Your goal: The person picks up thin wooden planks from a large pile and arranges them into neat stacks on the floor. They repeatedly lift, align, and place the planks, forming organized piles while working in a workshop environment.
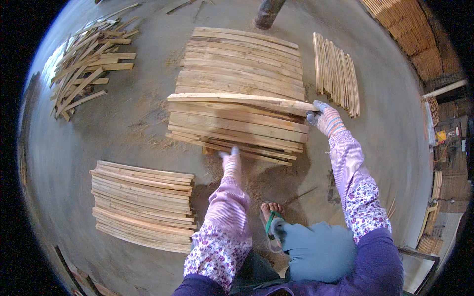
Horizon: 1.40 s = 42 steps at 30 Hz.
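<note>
My right hand (327,119), in a striped work glove, is closed around the right end of a long wooden slat (237,98). That slat lies crosswise over a wide stack of wooden planks (242,61), slightly raised at the held end. By the near edge of the stack is my left hand (230,162), also gloved and a little blurred. Its thumb and fingers are apart, and nothing shows in its grasp. Whether it touches the nearest plank I cannot tell.
A second stack of slats (143,204) lies at the lower left, and a narrower row (336,74) at the upper right. Loose offcuts (91,64) are heaped at the upper left. A round post (269,12) stands beyond the stack. My sandalled foot (271,217) is on the concrete floor.
</note>
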Tool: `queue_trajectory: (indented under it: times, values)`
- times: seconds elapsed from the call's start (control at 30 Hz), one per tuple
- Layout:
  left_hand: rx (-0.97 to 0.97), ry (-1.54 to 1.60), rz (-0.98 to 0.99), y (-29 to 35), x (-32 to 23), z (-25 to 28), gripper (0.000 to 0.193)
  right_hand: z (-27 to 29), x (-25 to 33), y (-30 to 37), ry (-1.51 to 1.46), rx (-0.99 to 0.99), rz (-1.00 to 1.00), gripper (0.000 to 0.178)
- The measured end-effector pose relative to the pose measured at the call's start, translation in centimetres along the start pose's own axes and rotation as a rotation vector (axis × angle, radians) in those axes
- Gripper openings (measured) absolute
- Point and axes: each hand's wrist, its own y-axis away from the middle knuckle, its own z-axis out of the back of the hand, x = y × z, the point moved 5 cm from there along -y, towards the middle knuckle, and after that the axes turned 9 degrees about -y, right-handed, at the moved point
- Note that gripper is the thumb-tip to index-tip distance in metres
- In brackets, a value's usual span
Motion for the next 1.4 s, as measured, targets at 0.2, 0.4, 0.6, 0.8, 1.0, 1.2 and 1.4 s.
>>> queue_trajectory:
  times: [0.2,0.4,0.6,0.8,1.0,1.2,1.4]
  values:
    - [0.218,-0.518,0.026,-4.8,3.7,1.9,0.1,-7.3,4.6,4.8,0.244,0.234,0.338,0.023]
    - [0.544,-0.152,0.261,0.3,0.3,-1.1,0.091,7.1,7.5,-1.4,0.245,0.099,0.328,0.018]
    - [0.733,0.53,0.444,-2.5,4.2,10.5,0.053,5.9,9.9,-9.5,0.437,0.464,0.134,0.029]
    - [0.864,-0.378,-0.035,7.6,-8.0,2.9,0.084,-2.3,4.1,-11.5,0.835,0.812,-0.186,0.027]
    - [0.438,-0.436,-0.154,12.7,-9.6,-11.7,0.067,-11.4,0.7,-15.2,0.885,1.242,0.204,0.032]
    - [0.45,-0.924,0.174,13.8,-5.3,-7.7,0.05,-14.1,8.1,-29.4,1.775,0.474,0.968,0.053]
    - [0.396,-1.14,0.625,20.8,7.4,-4.0,0.057,-14.2,8.6,-31.0,1.94,0.534,0.905,0.053]
